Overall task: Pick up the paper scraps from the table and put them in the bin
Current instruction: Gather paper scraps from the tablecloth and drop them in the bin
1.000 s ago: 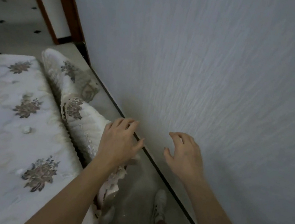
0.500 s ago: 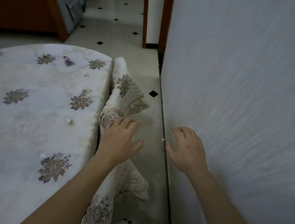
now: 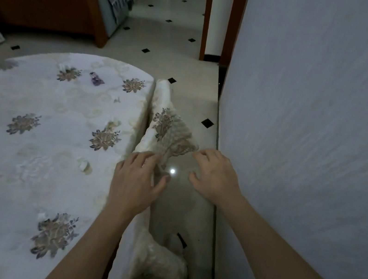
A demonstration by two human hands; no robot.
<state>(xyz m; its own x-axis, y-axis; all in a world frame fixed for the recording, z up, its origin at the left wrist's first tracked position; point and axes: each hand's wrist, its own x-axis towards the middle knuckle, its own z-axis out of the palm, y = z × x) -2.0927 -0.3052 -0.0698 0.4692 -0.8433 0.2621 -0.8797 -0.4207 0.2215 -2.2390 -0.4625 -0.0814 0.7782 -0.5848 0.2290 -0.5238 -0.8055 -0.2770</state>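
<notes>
Both hands are held out empty, fingers loosely spread: left hand (image 3: 137, 180) over the tabletop (image 3: 26, 174) edge, right hand (image 3: 217, 176) above the glossy tiled floor (image 3: 193, 50). The right side is closed off by a rough-textured white wall (image 3: 312, 136). The tabletop is covered by a flower-embroidered tablecloth (image 3: 75, 101) with a lace overhang (image 3: 169, 132). A crumpled white paper scrap (image 3: 84, 166), roundish with no clear long axis, lies just left of the left hand.

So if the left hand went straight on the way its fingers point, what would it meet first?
Most likely the hanging lace edge of the tablecloth, right ahead of the left hand; depth is unclear, so it may already be touching.
</notes>
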